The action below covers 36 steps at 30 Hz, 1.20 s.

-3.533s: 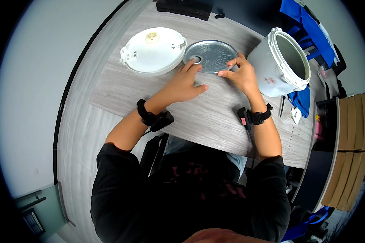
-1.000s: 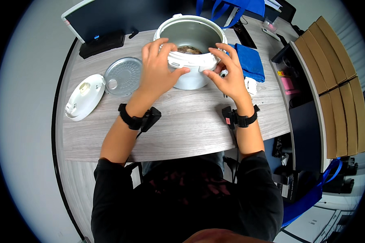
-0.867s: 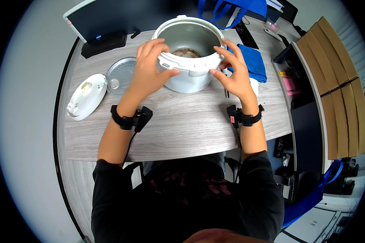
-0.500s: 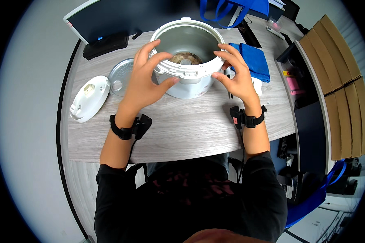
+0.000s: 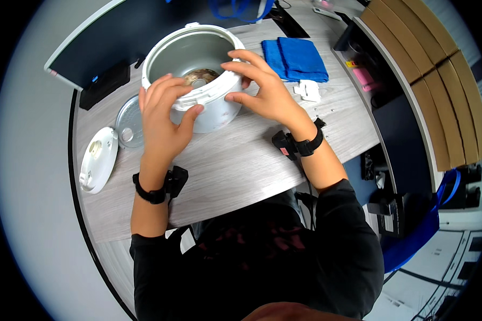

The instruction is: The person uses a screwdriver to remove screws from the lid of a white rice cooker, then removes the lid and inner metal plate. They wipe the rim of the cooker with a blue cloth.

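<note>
A white rice cooker body (image 5: 215, 119) stands on the table, without its lid. Inside its grey wall (image 5: 171, 59), a brown-stained heating plate (image 5: 204, 76) with a round centre shows at the bottom. My left hand (image 5: 163, 120) grips the front left of the rim, fingers over the top and thumb against the outside. On the right side, my right hand (image 5: 265, 88) curls its fingers over the rim, with the thumb below them on the outer wall. A white oval lid (image 5: 100, 160) and a round silvery metal plate (image 5: 131, 125) lie to the left.
A folded blue cloth (image 5: 297, 60) lies at the right, with a white plastic part (image 5: 307, 91) and tiny loose bits (image 5: 324, 110) nearer me. Behind the cooker stands a dark monitor (image 5: 91, 48). Cardboard boxes (image 5: 439, 101) line a shelf (image 5: 353, 85) at the far right.
My view has turned to the right, so the table's things sit further left in it. Both hands stay at the rim of the rice cooker body. The white plastic part now shows fully.
</note>
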### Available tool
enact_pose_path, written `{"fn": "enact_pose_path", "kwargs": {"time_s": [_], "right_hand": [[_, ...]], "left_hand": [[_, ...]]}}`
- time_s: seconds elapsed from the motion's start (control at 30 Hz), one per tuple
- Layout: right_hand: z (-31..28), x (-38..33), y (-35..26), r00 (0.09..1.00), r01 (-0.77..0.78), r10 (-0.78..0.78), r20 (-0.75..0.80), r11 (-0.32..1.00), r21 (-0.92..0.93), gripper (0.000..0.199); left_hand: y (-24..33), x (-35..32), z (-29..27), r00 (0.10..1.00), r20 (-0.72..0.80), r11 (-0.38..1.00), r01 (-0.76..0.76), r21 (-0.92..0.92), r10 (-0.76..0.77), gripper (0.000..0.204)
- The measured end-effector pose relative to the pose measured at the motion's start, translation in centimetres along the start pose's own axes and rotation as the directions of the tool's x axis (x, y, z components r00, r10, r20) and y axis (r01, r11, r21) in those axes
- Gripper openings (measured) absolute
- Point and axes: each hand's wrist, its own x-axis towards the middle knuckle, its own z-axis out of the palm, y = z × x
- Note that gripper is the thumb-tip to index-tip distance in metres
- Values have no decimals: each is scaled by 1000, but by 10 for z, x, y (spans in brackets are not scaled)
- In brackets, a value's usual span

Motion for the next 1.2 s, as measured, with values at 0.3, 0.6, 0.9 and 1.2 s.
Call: {"fn": "enact_pose_path", "kwargs": {"time_s": [0.3,0.6,0.9,1.2], "right_hand": [[-136,-15,114,809,-528,437,-393,834,-159,38],[-170,-31,202,395,-901,844,-363,278,-334,65],[-165,-19,230,293,-949,915,-276,313,29,57],[-148,34,145,708,-549,608,-359,794,262,49]], "left_hand": [[66,3,40,949,264,856,-11,-517,172,13],[53,25,155,828,561,917,232,-325,-11,28],[47,29,174,784,608,864,387,-322,-124,31],[41,29,175,864,487,711,423,-562,-129,32]]}}
